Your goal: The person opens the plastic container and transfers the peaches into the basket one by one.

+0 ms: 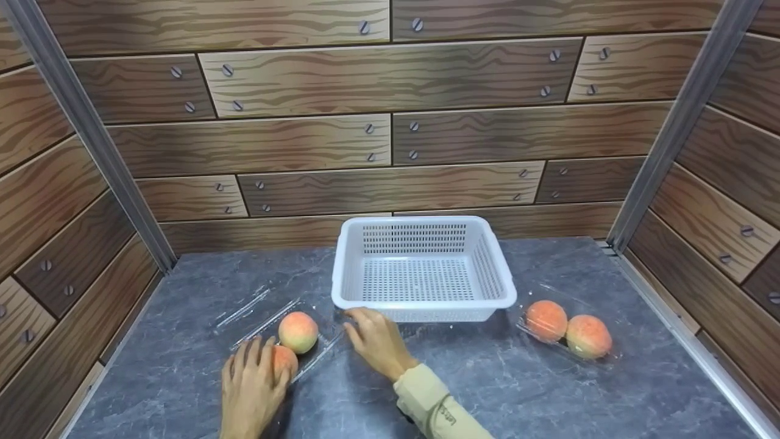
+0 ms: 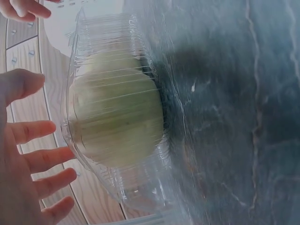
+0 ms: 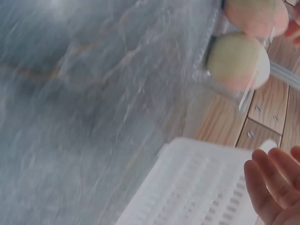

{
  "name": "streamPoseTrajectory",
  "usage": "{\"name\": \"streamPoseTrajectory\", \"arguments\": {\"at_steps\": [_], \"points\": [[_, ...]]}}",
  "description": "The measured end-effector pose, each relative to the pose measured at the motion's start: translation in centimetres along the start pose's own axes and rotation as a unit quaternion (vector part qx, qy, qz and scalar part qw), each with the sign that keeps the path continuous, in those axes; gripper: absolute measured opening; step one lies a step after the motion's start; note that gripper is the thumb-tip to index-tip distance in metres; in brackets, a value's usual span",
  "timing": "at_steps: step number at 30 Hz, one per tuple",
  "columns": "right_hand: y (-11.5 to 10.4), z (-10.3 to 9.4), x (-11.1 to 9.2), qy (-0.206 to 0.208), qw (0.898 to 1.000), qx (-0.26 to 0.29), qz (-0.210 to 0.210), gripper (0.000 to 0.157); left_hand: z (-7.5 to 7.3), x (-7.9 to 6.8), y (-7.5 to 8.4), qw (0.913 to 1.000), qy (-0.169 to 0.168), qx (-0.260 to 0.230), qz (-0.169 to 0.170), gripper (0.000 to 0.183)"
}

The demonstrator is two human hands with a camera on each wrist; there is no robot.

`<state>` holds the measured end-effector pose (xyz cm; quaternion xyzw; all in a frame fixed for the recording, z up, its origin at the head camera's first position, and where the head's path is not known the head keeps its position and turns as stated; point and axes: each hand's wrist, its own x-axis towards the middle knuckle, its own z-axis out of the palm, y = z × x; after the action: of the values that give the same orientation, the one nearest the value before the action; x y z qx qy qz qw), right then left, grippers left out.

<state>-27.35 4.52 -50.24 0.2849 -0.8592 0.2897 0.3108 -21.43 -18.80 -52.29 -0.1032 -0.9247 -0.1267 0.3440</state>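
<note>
On the left, two peaches sit in a clear plastic clamshell box (image 1: 318, 358) whose lid (image 1: 244, 310) lies folded back. My left hand (image 1: 247, 384) hovers at the nearer peach (image 1: 285, 361), fingers spread and overlapping it in the head view. In the left wrist view those fingers are straight, beside the box wall with the nearer peach (image 2: 117, 119) behind it. The farther peach (image 1: 298, 332) stands uncovered by any hand. My right hand (image 1: 379, 342) is between the box and a white basket (image 1: 426, 305), fingers loosely bent at the basket's front left corner, holding nothing.
Another clear box at the right holds two peaches (image 1: 546, 321), (image 1: 588, 336). The perforated basket stands at the back middle of the grey marbled table (image 1: 487, 390). Wood-patterned walls (image 1: 304, 140) and metal corner posts (image 1: 670, 122) enclose the table's back and sides.
</note>
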Motion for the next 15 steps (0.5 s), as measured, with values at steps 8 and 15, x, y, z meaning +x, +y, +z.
{"name": "streamPoseTrajectory", "arguments": {"at_steps": [8,15], "points": [[1.4,-1.5,-0.2,0.044,0.999,0.008,-0.007,0.006,0.1,0.3,0.2,0.9997,0.017,-0.006,0.018,0.044],[2.0,-2.1,-1.2,0.056,0.998,-0.005,-0.016,0.007,0.2,0.7,0.5,0.9997,0.005,-0.014,0.018,0.040]]}}
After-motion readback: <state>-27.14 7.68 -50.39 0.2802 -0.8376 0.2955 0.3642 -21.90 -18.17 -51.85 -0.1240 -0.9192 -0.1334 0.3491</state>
